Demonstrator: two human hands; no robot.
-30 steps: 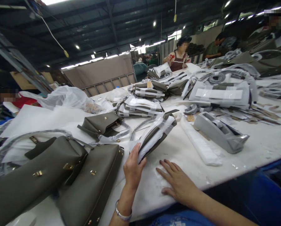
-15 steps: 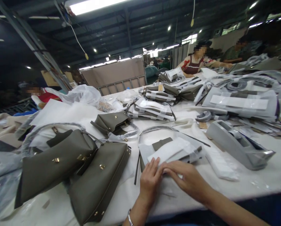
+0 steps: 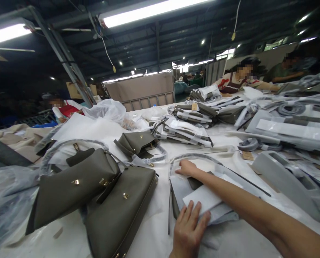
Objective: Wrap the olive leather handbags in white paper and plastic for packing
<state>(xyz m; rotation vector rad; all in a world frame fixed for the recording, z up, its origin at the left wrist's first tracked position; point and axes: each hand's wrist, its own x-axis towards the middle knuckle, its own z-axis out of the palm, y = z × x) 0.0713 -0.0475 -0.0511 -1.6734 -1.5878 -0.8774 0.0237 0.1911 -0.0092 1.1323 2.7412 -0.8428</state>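
A flat olive handbag lies before me, partly covered with white wrapping paper. My left hand rests on the paper's near edge, fingers stretched out and spread. Across the bag reaches my right hand, its fingers curled closed beside the left end of the plastic-wrapped handle. Whatever those fingers hold is hidden. Thin dark straps stick out past the bag's sides. To the left lie two olive handbags with gold clasps, one overlapping the other.
A grey tape dispenser stands at the right. Stacks of wrapped bag pieces lie farther back, with a smaller olive bag nearer. Crumpled plastic covers the left side. A co-worker works across the table.
My right hand has left my left hand and moved forward and left to the wrapped handle. My left hand stays at the near edge, its fingers more spread. The view has shifted.
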